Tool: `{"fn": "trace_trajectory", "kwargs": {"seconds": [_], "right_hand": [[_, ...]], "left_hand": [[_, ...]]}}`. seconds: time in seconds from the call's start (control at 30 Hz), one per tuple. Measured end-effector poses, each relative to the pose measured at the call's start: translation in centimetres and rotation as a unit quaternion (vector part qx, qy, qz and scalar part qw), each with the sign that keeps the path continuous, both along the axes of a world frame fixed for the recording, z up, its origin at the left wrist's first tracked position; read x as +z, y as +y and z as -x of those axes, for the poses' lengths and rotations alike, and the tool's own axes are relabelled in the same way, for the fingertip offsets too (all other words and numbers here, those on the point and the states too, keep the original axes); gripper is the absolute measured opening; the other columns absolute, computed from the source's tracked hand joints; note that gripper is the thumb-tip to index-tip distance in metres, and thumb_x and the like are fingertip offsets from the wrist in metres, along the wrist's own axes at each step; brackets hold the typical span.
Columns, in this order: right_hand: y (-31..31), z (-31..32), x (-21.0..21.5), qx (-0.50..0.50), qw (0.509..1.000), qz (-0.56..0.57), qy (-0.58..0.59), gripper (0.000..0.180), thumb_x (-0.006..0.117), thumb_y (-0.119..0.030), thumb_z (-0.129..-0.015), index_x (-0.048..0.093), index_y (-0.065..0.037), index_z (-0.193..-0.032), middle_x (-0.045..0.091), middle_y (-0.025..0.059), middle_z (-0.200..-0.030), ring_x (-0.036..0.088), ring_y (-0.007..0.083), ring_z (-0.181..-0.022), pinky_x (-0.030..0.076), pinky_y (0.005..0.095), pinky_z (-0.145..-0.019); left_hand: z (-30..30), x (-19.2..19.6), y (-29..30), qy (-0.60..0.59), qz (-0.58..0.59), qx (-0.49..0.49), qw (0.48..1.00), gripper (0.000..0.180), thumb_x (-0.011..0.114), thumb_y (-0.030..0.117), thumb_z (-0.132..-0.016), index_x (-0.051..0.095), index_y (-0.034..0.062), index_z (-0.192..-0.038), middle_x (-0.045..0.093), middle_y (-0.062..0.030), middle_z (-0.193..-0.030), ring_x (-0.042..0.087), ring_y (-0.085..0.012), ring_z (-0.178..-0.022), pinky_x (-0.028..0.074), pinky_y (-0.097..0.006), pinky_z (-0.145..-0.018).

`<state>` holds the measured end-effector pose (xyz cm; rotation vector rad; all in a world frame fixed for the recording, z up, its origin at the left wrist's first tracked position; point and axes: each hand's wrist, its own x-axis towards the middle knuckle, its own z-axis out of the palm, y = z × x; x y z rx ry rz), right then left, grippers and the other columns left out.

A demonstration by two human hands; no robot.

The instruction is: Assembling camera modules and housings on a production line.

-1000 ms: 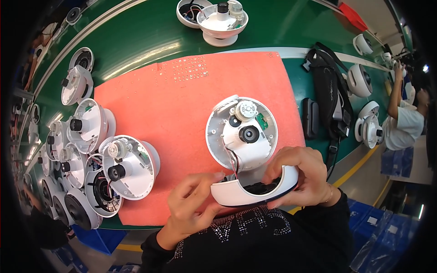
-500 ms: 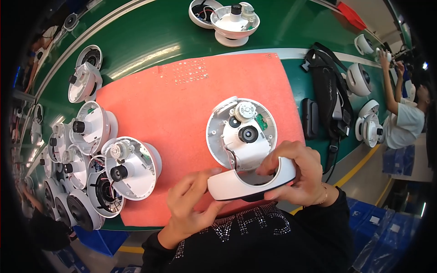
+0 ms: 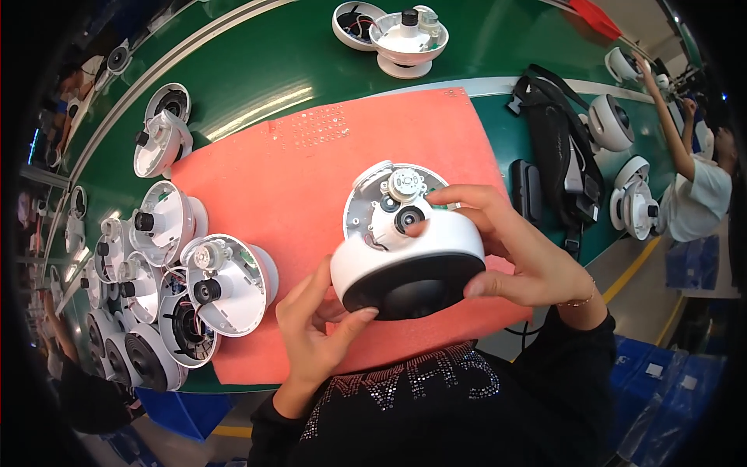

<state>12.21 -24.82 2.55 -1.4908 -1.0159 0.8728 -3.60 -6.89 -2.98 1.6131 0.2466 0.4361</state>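
Observation:
A white rounded camera base with a black disc-shaped underside is between my two hands, tilted so the underside faces me. My left hand grips its left edge, thumb at the black rim. My right hand wraps its right side, with the thumb low on the rim and the fingers over the top. Just beyond it lies an open white camera half-shell, bearing a black lens and a round silver motor. The base hides the half-shell's near part; thin wires show between them.
An orange-red mat covers the green table. Several opened camera units crowd its left side; another pair stands at the far side. Small screws lie in rows. At right are a black strapped bag and a co-worker.
The base has been lifted and turned: its cut-out opening faced up before, and now its black underside shows toward me. Both hands moved with it, toward the half-shell.

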Motion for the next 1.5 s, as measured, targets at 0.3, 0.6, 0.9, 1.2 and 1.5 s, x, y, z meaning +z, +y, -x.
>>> {"fn": "trace_trajectory", "kwargs": {"seconds": [0.3, 0.6, 0.9, 1.2, 1.5], "right_hand": [[-0.4, 1.1, -0.4, -0.08, 0.996, 0.011, -0.038, 0.055, 0.058, 0.004, -0.076, 0.029, -0.005, -0.122, 0.053, 0.0139, -0.106, 0.056, 0.0218, -0.1, 0.049, 0.0318, -0.078], [-1.2, 0.5, 0.2, -0.062, 0.987, 0.127, 0.07, 0.052, 0.056, 0.006, -0.076, 0.032, -0.007, -0.12, 0.057, 0.0116, -0.104, 0.056, 0.0169, -0.096, 0.048, 0.0285, -0.075], [0.1, -3.0, -1.3, -0.055, 0.978, 0.072, 0.186, 0.042, 0.06, -0.01, -0.082, 0.041, 0.001, -0.117, 0.056, 0.0102, -0.101, 0.057, 0.0125, -0.089, 0.048, 0.0246, -0.073], [0.9, -4.0, -1.6, -0.09, 0.977, 0.177, 0.072, 0.023, 0.063, -0.013, -0.079, 0.052, 0.0, -0.094, 0.058, 0.0008, -0.073, 0.052, 0.0036, -0.06, 0.04, 0.0172, -0.051], [2.5, -4.3, -2.7, -0.144, 0.945, 0.146, -0.255, 0.033, 0.055, -0.029, -0.083, 0.049, 0.001, -0.072, 0.044, 0.0121, -0.051, 0.043, 0.0222, -0.044, 0.033, 0.0331, -0.045]], "left_hand": [[-0.8, 0.7, 0.0, -0.006, 0.062, 0.005, 0.998, 0.052, 0.066, -0.002, -0.071, 0.044, -0.0126, -0.116, 0.056, -0.0149, -0.099, 0.061, -0.0195, -0.084, 0.055, -0.024, -0.065], [-1.5, 2.6, 0.7, 0.1, -0.09, -0.037, 0.99, 0.026, 0.076, 0.012, -0.065, 0.06, -0.005, -0.077, 0.065, -0.0107, -0.068, 0.065, -0.0155, -0.061, 0.053, -0.025, -0.057], [-3.8, 1.8, 2.4, 0.151, -0.187, -0.011, 0.971, 0.034, 0.073, 0.024, -0.069, 0.053, 0.0003, -0.056, 0.05, -0.0049, -0.043, 0.048, -0.0087, -0.039, 0.037, -0.021, -0.039], [-5.2, 1.8, 2.9, 0.229, -0.164, -0.033, 0.959, 0.041, 0.071, 0.03, -0.07, 0.049, -0.0007, -0.053, 0.048, -0.0081, -0.043, 0.045, -0.0132, -0.037, 0.035, -0.027, -0.039], [-6.2, 2.1, 3.6, 0.231, -0.238, -0.055, 0.942, 0.044, 0.066, 0.035, -0.073, 0.052, -0.0012, -0.053, 0.045, -0.0089, -0.042, 0.046, -0.0172, -0.037, 0.035, -0.028, -0.04]]}}
